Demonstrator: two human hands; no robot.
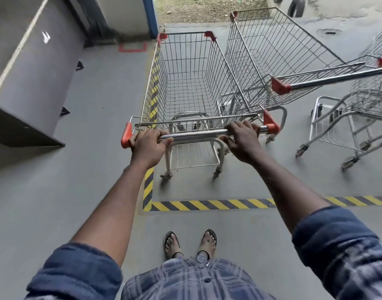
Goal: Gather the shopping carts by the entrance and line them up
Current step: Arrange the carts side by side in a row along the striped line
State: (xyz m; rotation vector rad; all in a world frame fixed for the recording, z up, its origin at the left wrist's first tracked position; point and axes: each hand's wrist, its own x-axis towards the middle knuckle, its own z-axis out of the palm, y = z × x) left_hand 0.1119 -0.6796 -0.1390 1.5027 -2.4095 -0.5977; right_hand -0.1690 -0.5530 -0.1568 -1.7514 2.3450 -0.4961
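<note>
A wire shopping cart with orange corner caps stands straight ahead of me inside a floor bay marked with yellow-black tape. My left hand grips the left end of its chrome handle bar. My right hand grips the right part of the same bar. A second cart stands just to the right, angled away, its basket close beside the first. A third cart is at the far right, partly cut off by the frame edge.
Yellow-black hazard tape runs across the floor in front of my sandalled feet and up the bay's left side. A dark grey counter or cabinet stands at the left. A white wall with a blue post lies ahead, with a drain cover at the far right.
</note>
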